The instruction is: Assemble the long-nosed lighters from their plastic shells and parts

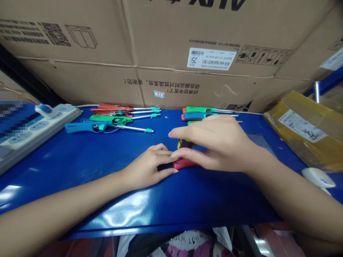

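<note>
On the blue tabletop, my left hand (150, 162) grips the end of a red gas lighter (184, 164) between its thumb and fingers. Above that lighter is my right hand (219, 142), its index finger and thumb around a black and yellow screwdriver handle (183, 144). The screwdriver's tip and most of the red lighter are hidden behind the right hand. Behind the hands, to the left, lie a blue gas lighter (87, 127), a green gas lighter (109, 118) and red ones (112, 107). Another green lighter (199, 109) and a blue lighter (197, 116) lie behind the right hand.
A large cardboard box (107, 78) stands along the table's back edge. At the left is a white power strip (40, 126) with a plug in it. A yellow-taped carton (302, 132) and a white rounded device (317, 176) are on the right.
</note>
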Available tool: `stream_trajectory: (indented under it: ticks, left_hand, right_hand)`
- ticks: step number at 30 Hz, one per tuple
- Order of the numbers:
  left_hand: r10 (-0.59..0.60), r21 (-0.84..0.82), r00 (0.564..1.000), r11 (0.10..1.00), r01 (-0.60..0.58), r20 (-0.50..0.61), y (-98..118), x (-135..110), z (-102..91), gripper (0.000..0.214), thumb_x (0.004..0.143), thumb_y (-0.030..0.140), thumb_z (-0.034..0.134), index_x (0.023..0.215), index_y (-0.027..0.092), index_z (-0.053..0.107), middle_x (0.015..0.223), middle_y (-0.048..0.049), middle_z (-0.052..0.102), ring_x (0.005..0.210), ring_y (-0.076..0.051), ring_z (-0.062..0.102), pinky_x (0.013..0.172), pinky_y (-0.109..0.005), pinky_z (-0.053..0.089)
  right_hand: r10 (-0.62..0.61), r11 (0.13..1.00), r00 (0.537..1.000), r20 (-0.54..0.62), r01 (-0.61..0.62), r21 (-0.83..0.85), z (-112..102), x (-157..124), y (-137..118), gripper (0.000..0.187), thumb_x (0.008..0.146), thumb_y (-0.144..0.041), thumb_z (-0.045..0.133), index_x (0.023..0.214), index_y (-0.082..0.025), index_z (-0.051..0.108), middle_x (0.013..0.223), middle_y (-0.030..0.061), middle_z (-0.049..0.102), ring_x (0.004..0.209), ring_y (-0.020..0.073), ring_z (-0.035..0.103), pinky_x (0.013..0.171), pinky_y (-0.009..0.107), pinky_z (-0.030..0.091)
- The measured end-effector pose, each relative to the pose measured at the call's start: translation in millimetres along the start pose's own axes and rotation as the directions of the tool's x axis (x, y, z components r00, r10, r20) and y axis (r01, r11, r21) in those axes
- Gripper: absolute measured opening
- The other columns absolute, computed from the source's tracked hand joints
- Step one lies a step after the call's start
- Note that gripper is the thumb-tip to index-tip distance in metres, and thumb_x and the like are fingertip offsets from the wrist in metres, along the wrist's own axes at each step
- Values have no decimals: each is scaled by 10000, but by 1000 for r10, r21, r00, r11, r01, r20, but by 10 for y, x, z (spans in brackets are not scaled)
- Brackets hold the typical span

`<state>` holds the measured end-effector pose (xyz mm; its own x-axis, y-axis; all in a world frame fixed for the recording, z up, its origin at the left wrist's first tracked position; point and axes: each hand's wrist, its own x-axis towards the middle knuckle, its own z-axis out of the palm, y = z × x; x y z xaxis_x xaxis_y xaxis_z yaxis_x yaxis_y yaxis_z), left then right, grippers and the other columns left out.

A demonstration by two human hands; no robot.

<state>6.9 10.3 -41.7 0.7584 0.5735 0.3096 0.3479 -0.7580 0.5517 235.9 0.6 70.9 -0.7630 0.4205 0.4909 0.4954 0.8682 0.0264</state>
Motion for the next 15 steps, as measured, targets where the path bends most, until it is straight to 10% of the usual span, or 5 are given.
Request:
stream_trajectory:
  ticks: [7,15]
  left_hand:
    - [-3,-7,999,1000,4,50,26,15,-21,202,982,338,632,1125,234,729,1111,-47,746,1036,-234,610,942,-404,483]
    - [-6,4,1000,1000,6,-7,6,-1,13,217,978,371,633,1129,252,734,1062,-39,746,977,-222,628,889,-376,505]
  right_hand:
    - [-25,993,993,115,11,122,-73,-3,-28,435,1023,-237,419,1441,-138,487,1281,111,699,1093,186,671,731,277,484]
    - [-48,998,998,43,50,-40,-12,1,-56,336,1060,-439,438,1182,-228,668,897,2,748,744,142,657,602,271,387]
